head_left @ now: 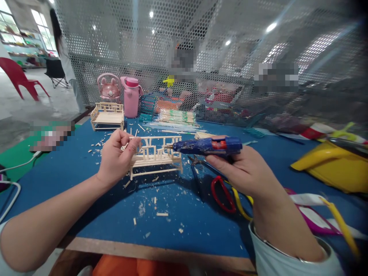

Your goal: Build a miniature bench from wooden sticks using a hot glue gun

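Observation:
My left hand [116, 159] pinches the left end of a small bench-like frame [155, 163] built from pale wooden sticks. The frame is held just above the blue tabletop, and its shadow falls below it. My right hand [244, 168] is wrapped round a blue glue gun [207, 146] with a red part. The gun points left, and its nozzle is at the right part of the frame's upper rails; whether it touches them is too small to tell. Below the gun lie pliers [197, 161] and scissors with a red and yellow handle [222, 194].
A finished-looking stick bench [107, 116], a pink bottle [131, 97] and bundled sticks [176, 116] stand or lie at the back before a perforated metal screen [161, 46]. Stick scraps litter the blue table [115, 218]. At right is a yellow object [330, 168]; a person [67, 57] stands far left.

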Action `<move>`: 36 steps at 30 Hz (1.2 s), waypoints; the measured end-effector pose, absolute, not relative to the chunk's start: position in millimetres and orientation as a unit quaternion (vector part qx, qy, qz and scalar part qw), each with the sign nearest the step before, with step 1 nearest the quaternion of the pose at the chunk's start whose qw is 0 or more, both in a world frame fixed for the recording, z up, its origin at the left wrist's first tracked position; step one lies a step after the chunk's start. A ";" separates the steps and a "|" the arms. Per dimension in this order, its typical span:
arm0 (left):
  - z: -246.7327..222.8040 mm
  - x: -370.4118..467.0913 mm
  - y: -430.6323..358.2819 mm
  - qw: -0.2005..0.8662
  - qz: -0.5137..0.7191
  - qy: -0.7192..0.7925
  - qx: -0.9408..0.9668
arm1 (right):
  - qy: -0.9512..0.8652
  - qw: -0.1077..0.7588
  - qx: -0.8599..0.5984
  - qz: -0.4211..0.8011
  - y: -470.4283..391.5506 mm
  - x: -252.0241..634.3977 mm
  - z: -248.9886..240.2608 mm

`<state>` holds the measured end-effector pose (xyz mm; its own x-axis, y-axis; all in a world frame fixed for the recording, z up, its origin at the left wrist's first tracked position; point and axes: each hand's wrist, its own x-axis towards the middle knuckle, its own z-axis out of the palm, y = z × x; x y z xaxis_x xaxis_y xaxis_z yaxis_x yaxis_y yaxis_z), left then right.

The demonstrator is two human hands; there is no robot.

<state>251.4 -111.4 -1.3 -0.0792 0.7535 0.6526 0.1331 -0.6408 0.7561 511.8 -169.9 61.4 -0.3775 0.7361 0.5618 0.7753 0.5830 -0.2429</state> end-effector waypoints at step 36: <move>2.6 255.6 -115.6 0.275 0.657 0.324 0.623 | -0.792 0.412 -0.451 0.006 -166.8 494.1 50.9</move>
<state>255.6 -115.6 2.6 -0.0735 0.7647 0.6402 0.0433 -0.6389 0.7681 494.1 -166.8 50.9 -0.2531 0.7193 0.6469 0.7097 0.5925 -0.3811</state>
